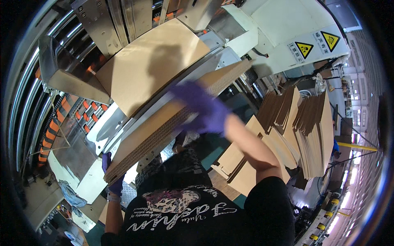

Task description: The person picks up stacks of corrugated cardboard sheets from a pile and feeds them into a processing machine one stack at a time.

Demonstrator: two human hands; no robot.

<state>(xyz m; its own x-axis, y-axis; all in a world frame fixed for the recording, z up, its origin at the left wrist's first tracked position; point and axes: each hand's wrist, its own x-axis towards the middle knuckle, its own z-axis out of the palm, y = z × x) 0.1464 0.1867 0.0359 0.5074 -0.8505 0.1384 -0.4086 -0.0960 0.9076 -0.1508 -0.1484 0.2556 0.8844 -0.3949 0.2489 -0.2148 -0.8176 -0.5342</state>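
Note:
A thick stack of brown corrugated cardboard sheets (150,141) is tilted across my front, its layered edges facing me. At the stack's lower left end, my left hand (116,187) in a purple glove is closed around it, part of the fingers hidden by the board. My right hand (203,107), also purple-gloved, is over the middle of the stack and smeared by motion. How its fingers are set does not show. Just beyond, flat cardboard (135,76) lies in the machine's feed area against upright metal plates (100,26).
More cardboard stacks (310,135) stand at the right, with flat cardboard (246,174) nearer me. A white machine housing (291,28) with yellow warning triangles is at the far right. Shiny rollers (28,102) line the left. A blue-grey rag (70,193) hangs at lower left.

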